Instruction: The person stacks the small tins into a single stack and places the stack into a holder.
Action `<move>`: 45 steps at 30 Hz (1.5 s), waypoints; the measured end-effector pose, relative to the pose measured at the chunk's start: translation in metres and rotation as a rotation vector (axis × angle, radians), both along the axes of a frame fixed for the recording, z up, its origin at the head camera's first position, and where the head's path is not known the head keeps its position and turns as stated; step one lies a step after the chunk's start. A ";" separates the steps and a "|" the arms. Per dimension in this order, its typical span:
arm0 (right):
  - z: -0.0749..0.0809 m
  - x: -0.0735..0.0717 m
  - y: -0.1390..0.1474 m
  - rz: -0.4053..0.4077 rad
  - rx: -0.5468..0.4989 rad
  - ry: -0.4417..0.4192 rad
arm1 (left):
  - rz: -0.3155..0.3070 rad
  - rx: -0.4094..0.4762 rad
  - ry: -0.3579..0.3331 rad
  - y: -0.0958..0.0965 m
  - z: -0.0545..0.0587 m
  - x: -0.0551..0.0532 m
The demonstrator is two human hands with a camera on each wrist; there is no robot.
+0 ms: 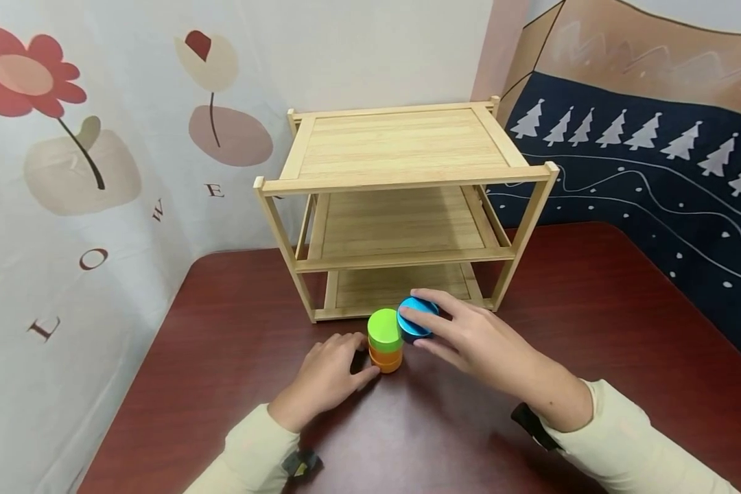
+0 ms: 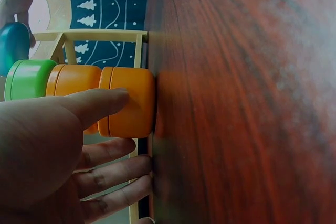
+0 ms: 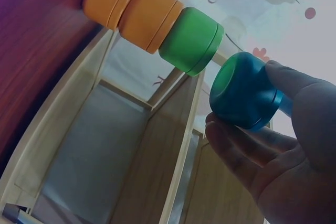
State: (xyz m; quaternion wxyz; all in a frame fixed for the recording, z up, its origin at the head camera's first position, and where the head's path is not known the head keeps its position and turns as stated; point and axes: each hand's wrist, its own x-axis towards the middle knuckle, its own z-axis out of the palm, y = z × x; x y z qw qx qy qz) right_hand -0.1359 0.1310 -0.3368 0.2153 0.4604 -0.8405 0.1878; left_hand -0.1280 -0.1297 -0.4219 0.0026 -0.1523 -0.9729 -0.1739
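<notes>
A stack of small round containers stands on the table: two orange ones, the lower orange container and the upper orange container, with a green container on top. My left hand is at the foot of the stack, its thumb at the lower orange container and its fairly straight fingers along the left side. Between thumb and fingers, my right hand holds a blue container. It is off the table, close to the green container's upper right, with a gap between them in the right wrist view.
Just behind the stack stands a wooden three-tier shelf on the dark red table. A curtain with printed flowers hangs at the left and back, and a dark panel with printed trees is at the right.
</notes>
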 end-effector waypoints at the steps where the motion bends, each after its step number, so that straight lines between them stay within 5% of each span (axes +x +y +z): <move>1: 0.000 0.000 -0.001 0.001 0.000 0.000 | -0.002 0.001 0.001 0.000 0.000 0.000; 45: -0.003 -0.010 -0.035 0.040 0.032 -0.077 | -0.026 0.016 0.026 -0.001 0.001 0.001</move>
